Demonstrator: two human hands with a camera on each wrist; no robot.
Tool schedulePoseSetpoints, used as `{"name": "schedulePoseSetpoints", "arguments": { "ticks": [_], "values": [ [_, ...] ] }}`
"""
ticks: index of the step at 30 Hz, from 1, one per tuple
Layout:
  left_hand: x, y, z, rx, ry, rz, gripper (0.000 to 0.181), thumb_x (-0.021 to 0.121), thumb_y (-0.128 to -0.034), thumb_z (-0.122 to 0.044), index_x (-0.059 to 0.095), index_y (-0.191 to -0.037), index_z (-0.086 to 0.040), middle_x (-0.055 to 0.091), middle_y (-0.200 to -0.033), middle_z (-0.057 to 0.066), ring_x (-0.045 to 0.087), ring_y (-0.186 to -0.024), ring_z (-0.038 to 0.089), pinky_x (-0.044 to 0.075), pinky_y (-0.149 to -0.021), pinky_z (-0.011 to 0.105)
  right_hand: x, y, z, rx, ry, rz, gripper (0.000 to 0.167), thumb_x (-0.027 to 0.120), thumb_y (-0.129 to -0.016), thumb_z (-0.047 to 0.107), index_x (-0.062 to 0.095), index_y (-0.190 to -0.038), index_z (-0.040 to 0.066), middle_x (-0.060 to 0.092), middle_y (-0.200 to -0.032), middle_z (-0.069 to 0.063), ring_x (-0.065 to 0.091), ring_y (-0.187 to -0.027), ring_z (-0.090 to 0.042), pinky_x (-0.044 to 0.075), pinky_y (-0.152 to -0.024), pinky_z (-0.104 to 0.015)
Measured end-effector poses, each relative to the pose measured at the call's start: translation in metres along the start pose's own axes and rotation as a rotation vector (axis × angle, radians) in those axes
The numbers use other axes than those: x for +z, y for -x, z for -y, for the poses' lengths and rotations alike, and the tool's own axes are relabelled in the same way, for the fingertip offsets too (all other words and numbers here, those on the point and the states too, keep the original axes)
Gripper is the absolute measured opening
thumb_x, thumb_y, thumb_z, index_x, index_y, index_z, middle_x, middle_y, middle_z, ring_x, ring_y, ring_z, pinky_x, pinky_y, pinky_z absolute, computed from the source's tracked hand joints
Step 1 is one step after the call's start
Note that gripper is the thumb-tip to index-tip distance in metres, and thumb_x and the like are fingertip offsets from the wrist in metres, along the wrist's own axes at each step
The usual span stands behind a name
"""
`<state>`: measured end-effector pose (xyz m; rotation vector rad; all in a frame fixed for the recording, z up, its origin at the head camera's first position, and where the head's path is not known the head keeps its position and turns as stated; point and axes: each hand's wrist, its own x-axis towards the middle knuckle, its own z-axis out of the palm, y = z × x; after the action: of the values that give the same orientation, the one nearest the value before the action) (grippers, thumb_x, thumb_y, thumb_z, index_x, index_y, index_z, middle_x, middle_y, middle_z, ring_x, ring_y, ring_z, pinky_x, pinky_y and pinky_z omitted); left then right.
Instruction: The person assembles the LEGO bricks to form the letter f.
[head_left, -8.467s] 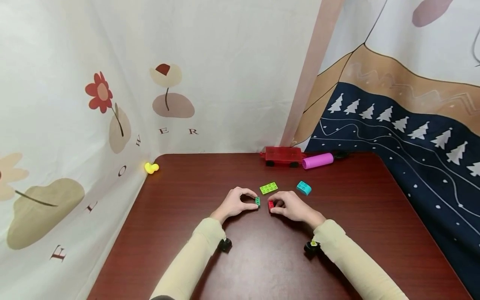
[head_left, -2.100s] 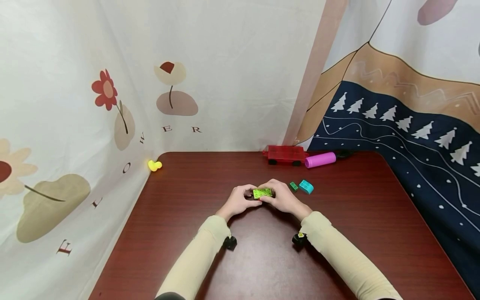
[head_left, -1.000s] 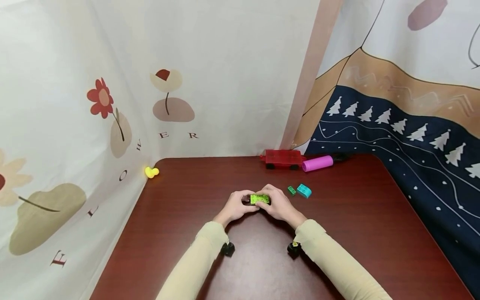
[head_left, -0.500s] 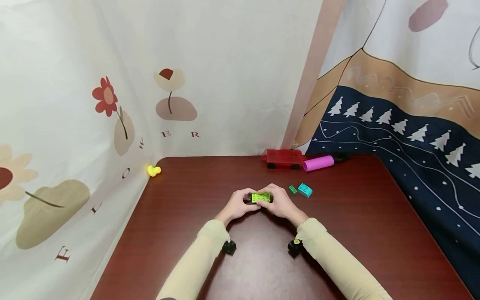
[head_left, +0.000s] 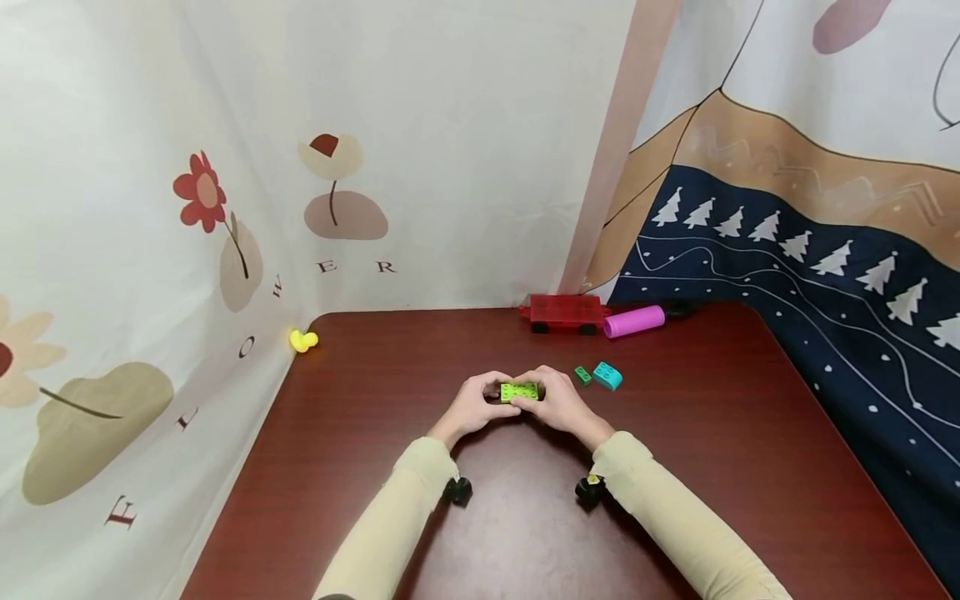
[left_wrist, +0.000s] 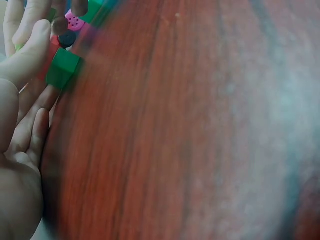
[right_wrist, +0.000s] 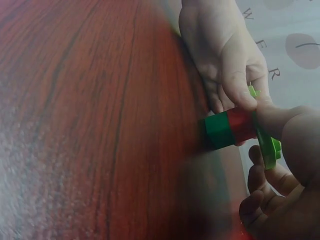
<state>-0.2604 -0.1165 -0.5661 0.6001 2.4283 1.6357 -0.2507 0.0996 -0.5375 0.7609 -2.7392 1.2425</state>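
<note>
A lime green studded plate [head_left: 519, 392] lies flat between my two hands. In the right wrist view it sits across the top of a red brick [right_wrist: 241, 125], and a green brick [right_wrist: 219, 131] is under the red one. My left hand [head_left: 474, 408] pinches the stack from the left side, thumb nearest me. My right hand [head_left: 557, 404] grips the lime plate from the right, with its thumb on the plate's near edge. The fingers hide parts of the plate and the red brick. The stack's bottom stands at or just above the table.
A small green brick [head_left: 582, 375] and a turquoise block [head_left: 607, 376] lie right of the hands. At the back edge stand a red wheeled wagon [head_left: 566, 313] and a purple cylinder [head_left: 634, 322]. A yellow toy [head_left: 303, 340] sits at the table's back left corner.
Earlier my left hand held a small green brick and my right a red one, with the lime plate on the table. Now both hands hold the plate on the stack; the last second shows little movement.
</note>
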Motion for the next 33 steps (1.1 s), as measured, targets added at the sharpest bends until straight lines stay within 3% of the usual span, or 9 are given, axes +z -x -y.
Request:
{"name": "schedulePoseSetpoints", "arguments": {
  "ticks": [4, 9, 15, 22, 33],
  "values": [
    [0.001, 0.001, 0.002, 0.005, -0.026, -0.01, 0.039, 0.089, -0.0865, -0.016, 0.074, -0.122, -0.01, 0.077, -0.11, 0.005, 0.072, -0.098, 0.014, 0.055, -0.088, 0.027, 0.0, 0.001, -0.001, 0.0, 0.007, 0.022, 0.033, 0.083, -0.093, 0.024, 0.078, -0.125, 0.015, 0.07, -0.107, -0.004, 0.055, -0.084, -0.015, 0.047, -0.074, -0.03],
    [0.002, 0.002, -0.003, 0.028, -0.041, -0.039, 0.037, 0.087, -0.0887, -0.015, 0.073, -0.122, -0.008, 0.076, -0.112, 0.008, 0.072, -0.1, 0.018, 0.057, -0.091, 0.034, 0.0, 0.003, -0.006, -0.059, 0.022, 0.05, 0.037, 0.078, -0.098, 0.025, 0.072, -0.132, 0.012, 0.069, -0.112, -0.006, 0.056, -0.089, -0.016, 0.048, -0.078, -0.034],
    [0.002, 0.0, 0.0, -0.003, -0.023, -0.025, 0.035, 0.087, -0.0891, -0.018, 0.073, -0.121, -0.013, 0.076, -0.112, 0.005, 0.072, -0.102, 0.017, 0.056, -0.09, 0.031, -0.007, 0.007, -0.007, -0.078, 0.028, 0.064, 0.045, 0.074, -0.101, 0.029, 0.064, -0.141, 0.01, 0.067, -0.119, -0.007, 0.059, -0.097, -0.016, 0.051, -0.083, -0.037],
    [0.002, 0.0, -0.001, -0.016, -0.012, -0.024, 0.032, 0.088, -0.0882, -0.019, 0.074, -0.116, -0.017, 0.076, -0.106, 0.001, 0.071, -0.095, 0.014, 0.056, -0.086, 0.032, -0.027, 0.021, -0.019, -0.01, 0.022, -0.001, 0.046, 0.075, -0.1, 0.026, 0.064, -0.14, 0.007, 0.067, -0.113, -0.007, 0.064, -0.093, -0.016, 0.055, -0.083, -0.038],
    [0.003, -0.002, 0.0, -0.027, -0.013, -0.042, 0.032, 0.09, -0.0864, -0.02, 0.074, -0.114, -0.019, 0.075, -0.107, -0.002, 0.07, -0.097, 0.016, 0.056, -0.089, 0.036, -0.057, 0.048, -0.058, 0.055, 0.069, -0.18, 0.038, 0.079, -0.095, 0.014, 0.067, -0.13, 0.004, 0.068, -0.113, -0.015, 0.067, -0.089, -0.024, 0.056, -0.081, -0.044]
  ]
}}
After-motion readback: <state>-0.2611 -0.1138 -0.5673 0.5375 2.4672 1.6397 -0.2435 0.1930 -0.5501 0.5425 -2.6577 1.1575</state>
